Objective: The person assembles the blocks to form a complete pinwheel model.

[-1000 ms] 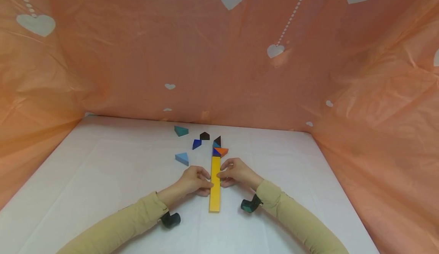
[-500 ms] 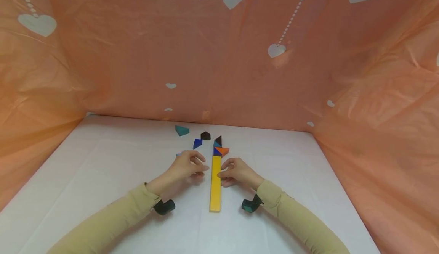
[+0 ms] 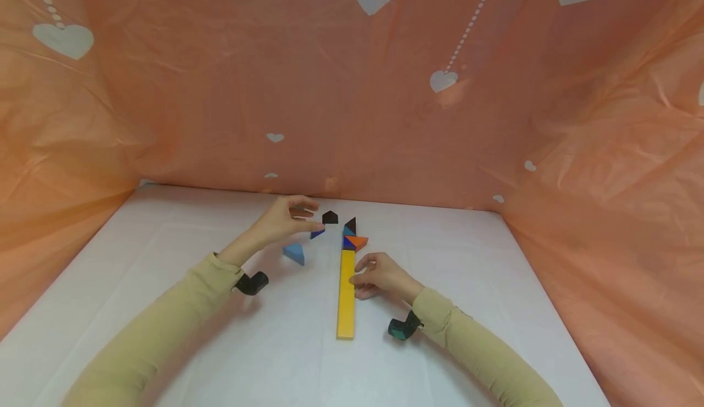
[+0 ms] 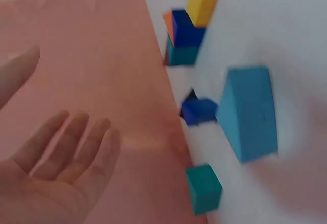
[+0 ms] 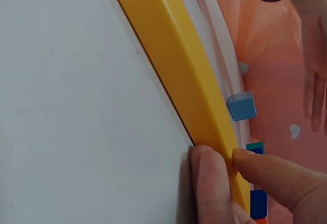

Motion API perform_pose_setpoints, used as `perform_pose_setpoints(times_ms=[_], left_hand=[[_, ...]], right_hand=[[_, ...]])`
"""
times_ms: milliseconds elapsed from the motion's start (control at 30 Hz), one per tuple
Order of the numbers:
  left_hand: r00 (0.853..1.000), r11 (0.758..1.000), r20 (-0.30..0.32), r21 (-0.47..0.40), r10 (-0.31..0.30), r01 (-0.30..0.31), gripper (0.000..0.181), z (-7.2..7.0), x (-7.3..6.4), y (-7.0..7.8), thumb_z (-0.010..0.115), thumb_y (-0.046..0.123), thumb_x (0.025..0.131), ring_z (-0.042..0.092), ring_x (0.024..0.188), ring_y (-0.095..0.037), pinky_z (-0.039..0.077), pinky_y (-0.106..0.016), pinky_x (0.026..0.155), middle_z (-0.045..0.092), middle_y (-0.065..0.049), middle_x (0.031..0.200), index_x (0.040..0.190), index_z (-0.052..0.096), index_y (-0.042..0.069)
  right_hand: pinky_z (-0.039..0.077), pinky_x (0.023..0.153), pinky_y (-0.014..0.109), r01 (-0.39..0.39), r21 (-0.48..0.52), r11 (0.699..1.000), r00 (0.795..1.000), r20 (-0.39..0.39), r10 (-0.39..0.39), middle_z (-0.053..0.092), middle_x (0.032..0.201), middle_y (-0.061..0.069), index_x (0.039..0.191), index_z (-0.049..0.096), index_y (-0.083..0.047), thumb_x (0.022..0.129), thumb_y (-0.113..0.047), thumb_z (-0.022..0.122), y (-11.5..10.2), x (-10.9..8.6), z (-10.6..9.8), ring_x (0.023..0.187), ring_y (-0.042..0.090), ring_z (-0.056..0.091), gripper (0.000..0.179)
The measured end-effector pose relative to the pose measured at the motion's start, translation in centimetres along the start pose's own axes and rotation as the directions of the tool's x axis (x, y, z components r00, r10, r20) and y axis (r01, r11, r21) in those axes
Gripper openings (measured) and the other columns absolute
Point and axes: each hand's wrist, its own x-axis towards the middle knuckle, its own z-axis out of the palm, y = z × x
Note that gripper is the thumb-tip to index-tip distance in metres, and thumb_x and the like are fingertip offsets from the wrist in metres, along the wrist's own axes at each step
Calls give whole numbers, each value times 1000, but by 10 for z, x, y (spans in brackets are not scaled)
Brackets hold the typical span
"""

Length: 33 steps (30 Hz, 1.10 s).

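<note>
A long yellow bar (image 3: 346, 297) lies on the white table, pointing away from me. My right hand (image 3: 385, 275) holds its right side, thumb on top and fingers against the side. Further left and back, my left hand (image 3: 283, 220) hovers with fingers extended and nothing in them. Nearest to it are a dark blue block (image 3: 317, 234) and a teal block (image 4: 204, 189), the latter hidden behind the hand in the head view. A light blue block (image 3: 294, 254) lies below that hand. At the bar's far end sit an orange block (image 3: 360, 243) and a blue-purple one (image 3: 349, 244).
Beyond the orange block stands a dark triangular block (image 3: 351, 225) beside a small teal-blue one (image 3: 348, 233). A dark brown block (image 3: 330, 217) lies to their left. An orange curtain (image 3: 330, 89) with white hearts rises along the table's back and sides.
My left hand has let go of the yellow bar and moved left and away from me, over the loose blocks. The right hand and the bar have stayed put.
</note>
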Motion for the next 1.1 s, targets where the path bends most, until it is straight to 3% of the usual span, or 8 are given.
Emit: perform_pose_setpoints(times_ms=[100, 200, 600, 767, 1100], left_hand=[[999, 998, 21, 39, 41, -42, 55, -3, 6, -7, 82, 22, 76, 57, 111, -35, 50, -41, 92, 58, -17, 124, 123, 60, 3], [998, 996, 45, 75, 40, -44, 57, -3, 12, -15, 82, 18, 76, 56, 113, -38, 50, -42, 93, 57, -19, 126, 125, 58, 1], [981, 990, 187, 139, -54, 28, 63, -2, 28, -41, 78, 5, 79, 51, 118, -41, 47, -45, 96, 50, -25, 133, 133, 48, -6], [974, 985, 207, 161, -94, 61, 60, 1, 31, -47, 76, 1, 79, 51, 118, -41, 47, -44, 96, 51, -24, 132, 132, 49, -8], [972, 981, 217, 188, -86, 45, 51, 5, 34, -55, 71, -5, 81, 56, 113, -40, 49, -42, 94, 54, -25, 128, 128, 52, -9]], right_hand=[[57, 65, 29, -1, -5, 1000, 1000, -5, 1, 68, 84, 14, 109, 56, 0, 83, -16, 75, -1, -1, 0, 65, 24, 69, 36], [57, 65, 29, -3, -8, 1000, 1000, -8, 3, 68, 83, 14, 109, 56, -1, 83, -16, 76, 0, -1, 1, 65, 24, 69, 36], [57, 64, 29, 1, -1, 1000, 1000, -5, -1, 67, 81, 14, 108, 56, -1, 82, -16, 76, 0, -3, 1, 64, 24, 69, 36], [57, 64, 29, 13, 8, 1000, 1000, 0, -13, 67, 81, 14, 108, 56, 0, 82, -16, 77, 1, -3, 1, 64, 24, 69, 37], [57, 63, 29, 3, 11, 1000, 1000, -1, -3, 67, 81, 15, 108, 57, -1, 81, -17, 77, 3, -1, 2, 64, 24, 69, 37]])
